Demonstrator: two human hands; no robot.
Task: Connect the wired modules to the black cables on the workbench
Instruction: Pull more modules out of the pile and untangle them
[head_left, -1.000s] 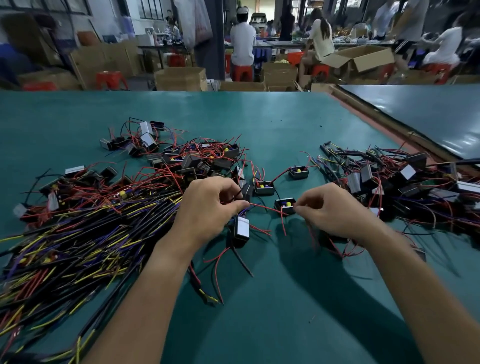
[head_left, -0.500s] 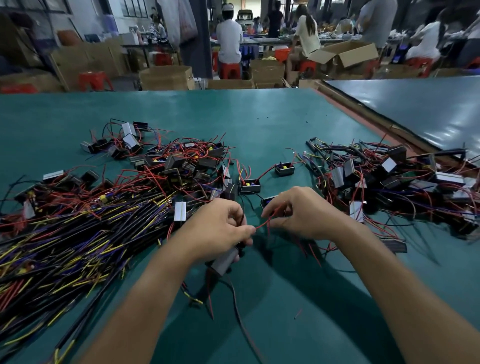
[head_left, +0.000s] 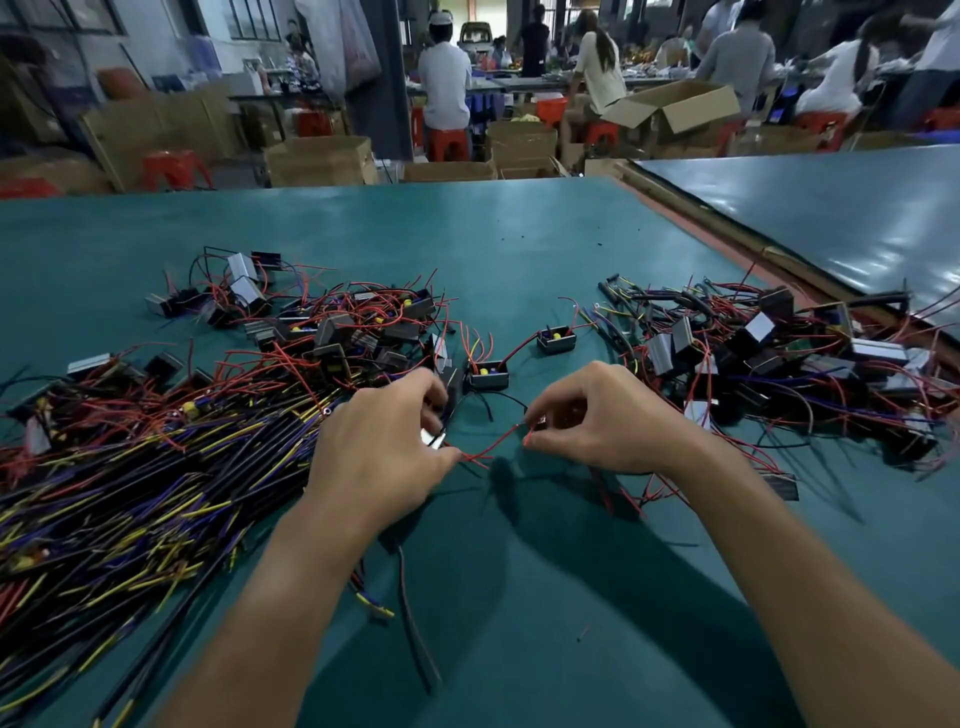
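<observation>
Since 0.5 s ago the hands have drawn apart, and the module (head_left: 434, 439) that hung below the left hand (head_left: 379, 457) now sits tucked in its curled fingers, with only a silver corner showing. The right hand (head_left: 597, 421) pinches the tip of a red wire (head_left: 493, 441) that stretches across to the left thumb, both hands low over the green workbench (head_left: 519, 244). Bare green lies between the forearms towards the near edge, and across the far half up to the far edge. On the left a heap of black cables (head_left: 130, 493) with yellow and purple ends runs out of the picture, with a tangle of modules (head_left: 337, 332) behind it. On the right another pile (head_left: 779, 358) reaches the bench's edge, beside a second table (head_left: 831, 208). 1 black cable (head_left: 410, 613) trails out from under the left wrist. Of 2 loose open-topped cases, the nearer case (head_left: 487, 375) lies just beyond the left fingers and the farther case (head_left: 556, 340) behind it; each holds a yellow part. An open cardboard box (head_left: 675, 109) stands beyond the bench, its contents unseen. What else the right fingers cover cannot be made out.
</observation>
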